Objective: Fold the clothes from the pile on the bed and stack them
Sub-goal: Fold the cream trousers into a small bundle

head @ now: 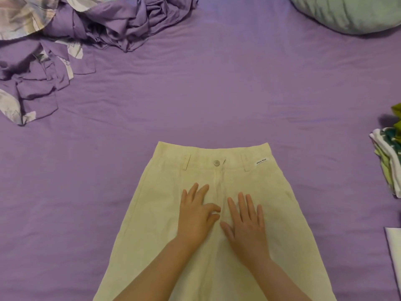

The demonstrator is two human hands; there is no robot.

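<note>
Cream trousers (pixel 165 192) lie flat on the purple bed sheet (pixel 217 94), waistband away from me, with a metal button and a small white label on the band. My left hand (pixel 197 216) rests on the fabric just left of the fly, its fingers slightly bent. Beside it, right of the fly, my right hand (pixel 246 222) lies flat with straight fingers. The legs of the trousers run out of view at the bottom edge.
A crumpled purple and floral heap of cloth (pixel 65 40) fills the far left. A pale green pillow (pixel 347 11) sits at the far right corner. Folded green and white clothes (pixel 388 157) are stacked at the right edge, with a white folded item (pixel 395 246) below them.
</note>
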